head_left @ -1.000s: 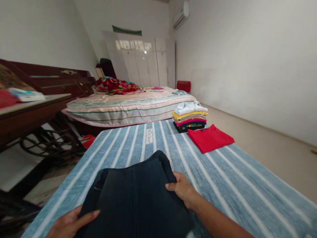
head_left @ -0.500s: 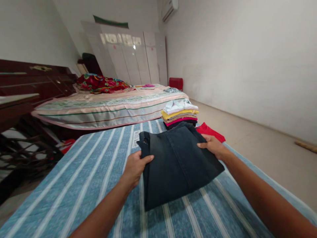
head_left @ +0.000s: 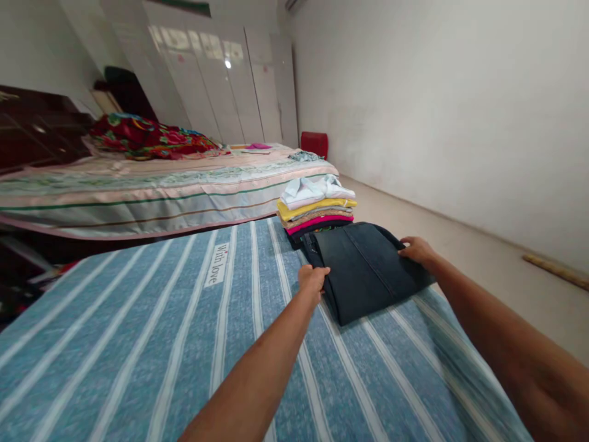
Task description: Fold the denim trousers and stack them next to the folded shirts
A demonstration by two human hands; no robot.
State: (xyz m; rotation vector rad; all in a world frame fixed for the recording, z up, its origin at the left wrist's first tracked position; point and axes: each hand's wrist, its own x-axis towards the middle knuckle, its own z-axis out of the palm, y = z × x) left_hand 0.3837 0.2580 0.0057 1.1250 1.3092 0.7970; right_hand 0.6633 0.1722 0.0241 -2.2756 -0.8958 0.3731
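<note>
Folded dark jeans [head_left: 368,270] are between my two hands, low over the right part of a blue striped bedcover [head_left: 175,331]. My left hand [head_left: 313,280] pinches their left edge near the waistband, thumb on top. Along the far right edge, my right hand [head_left: 418,253] grips the cloth with its thumb above and the fingers partly hidden. Just behind the jeans stands a stack of folded clothes [head_left: 317,212], white on top, then yellow, tan, pink and dark layers. The jeans hide the stack's lower front. Whether they rest fully on the cover I cannot tell.
Beyond stands a second bed [head_left: 193,190] with a red floral blanket [head_left: 147,138] on it. A red box-like object [head_left: 315,144] is near the white wardrobe [head_left: 221,86]. At right, a bare wall meets the floor, where a stick-like object [head_left: 556,272] lies.
Both hands have carried the jeans forward and to the right, lower and closer to the stack. The red cloth beside the stack is now hidden. My view has turned and tilted down slightly.
</note>
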